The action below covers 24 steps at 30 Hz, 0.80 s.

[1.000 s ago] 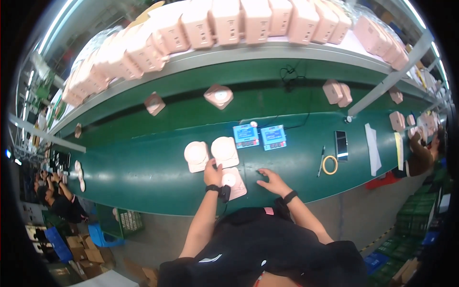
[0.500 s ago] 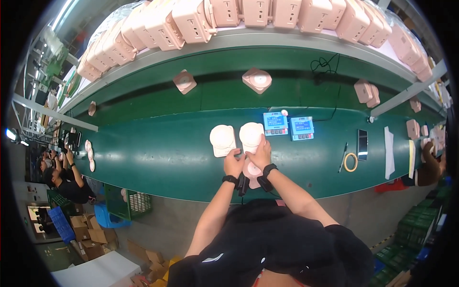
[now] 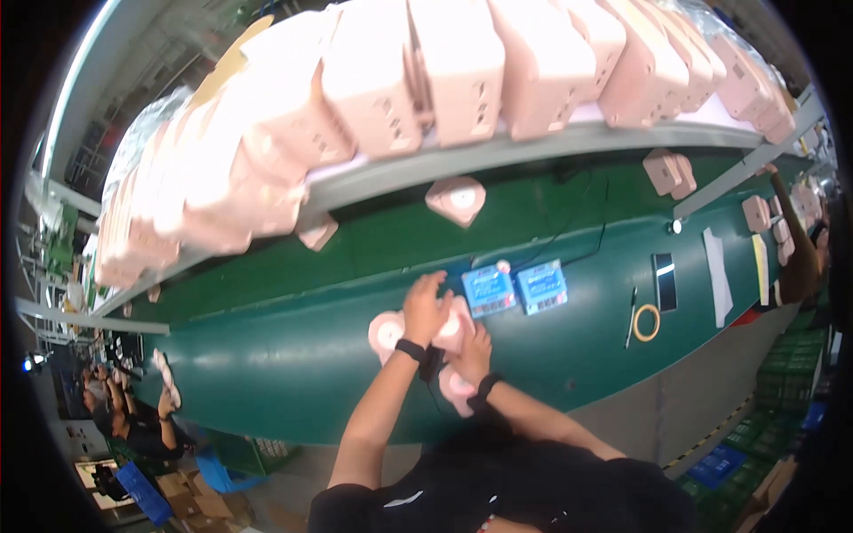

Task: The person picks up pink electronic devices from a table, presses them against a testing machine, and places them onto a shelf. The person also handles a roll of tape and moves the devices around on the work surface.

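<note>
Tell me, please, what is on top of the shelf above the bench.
The shelf holds a row of pink devices, with clear plastic at the left; whatever the row hides cannot be seen.

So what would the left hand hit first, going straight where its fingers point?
The left hand would probably meet the pale-pink, rounded, plastic-looking housing with a white disc, towards the bench's back, though depth is unclear.

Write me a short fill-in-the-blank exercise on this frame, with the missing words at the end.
1. The left hand and right hand are both at one housing whose colour is ____.
2. The two boxes with screens are ____ in colour.
3. The black phone lies to the ____ of those boxes.
4. The bench top is coloured ____.

Missing words: pink; blue; right; green.
</note>
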### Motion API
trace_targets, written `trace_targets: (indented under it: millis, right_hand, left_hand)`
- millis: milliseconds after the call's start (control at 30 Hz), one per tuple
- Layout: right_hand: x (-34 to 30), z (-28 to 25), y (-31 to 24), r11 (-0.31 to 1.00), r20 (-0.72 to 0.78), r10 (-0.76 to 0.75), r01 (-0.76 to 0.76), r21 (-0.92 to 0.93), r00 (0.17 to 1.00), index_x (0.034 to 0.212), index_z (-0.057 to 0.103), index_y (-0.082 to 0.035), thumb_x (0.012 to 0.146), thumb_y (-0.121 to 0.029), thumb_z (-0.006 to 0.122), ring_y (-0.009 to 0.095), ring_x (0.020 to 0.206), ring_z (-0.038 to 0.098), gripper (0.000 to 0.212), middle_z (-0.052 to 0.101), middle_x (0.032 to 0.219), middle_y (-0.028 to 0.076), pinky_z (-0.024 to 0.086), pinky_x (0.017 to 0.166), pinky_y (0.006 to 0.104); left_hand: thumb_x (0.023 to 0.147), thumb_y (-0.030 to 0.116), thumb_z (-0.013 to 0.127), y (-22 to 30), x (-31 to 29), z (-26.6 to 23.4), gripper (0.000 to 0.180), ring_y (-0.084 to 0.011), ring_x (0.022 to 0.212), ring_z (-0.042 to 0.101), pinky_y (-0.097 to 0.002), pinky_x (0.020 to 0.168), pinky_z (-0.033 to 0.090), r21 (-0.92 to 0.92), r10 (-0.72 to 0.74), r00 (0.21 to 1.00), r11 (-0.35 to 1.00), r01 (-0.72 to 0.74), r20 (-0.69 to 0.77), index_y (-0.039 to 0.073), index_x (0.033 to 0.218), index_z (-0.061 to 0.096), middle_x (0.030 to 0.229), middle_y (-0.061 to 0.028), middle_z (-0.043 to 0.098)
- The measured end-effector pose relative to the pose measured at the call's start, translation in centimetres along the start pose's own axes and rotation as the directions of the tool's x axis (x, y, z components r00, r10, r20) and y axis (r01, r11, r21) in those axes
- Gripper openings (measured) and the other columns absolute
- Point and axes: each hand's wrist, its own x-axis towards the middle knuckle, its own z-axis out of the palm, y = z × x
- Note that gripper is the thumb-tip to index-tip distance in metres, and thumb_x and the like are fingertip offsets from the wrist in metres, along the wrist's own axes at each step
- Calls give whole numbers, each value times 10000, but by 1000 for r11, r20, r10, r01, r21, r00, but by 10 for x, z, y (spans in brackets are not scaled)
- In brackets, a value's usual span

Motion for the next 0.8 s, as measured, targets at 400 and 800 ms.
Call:
trace_targets:
  millis: [400, 800]
  right_hand:
    - [20, -17, -11, 975, 210, -199, 214, -52, 957, 1294, 467, -264, 673, -178, 674, 398, 1102, 383, 661, 353, 1279, 199, 352, 888, 493]
    - [25, -26, -7, 968, 250, -233, 250, -37, 940, 1290, 469, -256, 701, -195, 672, 415, 1107, 382, 626, 346, 1282, 226, 351, 913, 478]
  left_hand:
    - [611, 153, 695, -37, 186, 107, 584, -387, 1087, 483, -473, 950, 367, 653, 252, 929, 660, -370, 271, 24, 1152, 516, 1158, -212, 519]
    - [653, 232, 619, -21, 207, 18, 395, -379, 990, 552, -460, 886, 423, 528, -164, 785, 817, -231, 597, 66, 1012, 618, 1037, -202, 596]
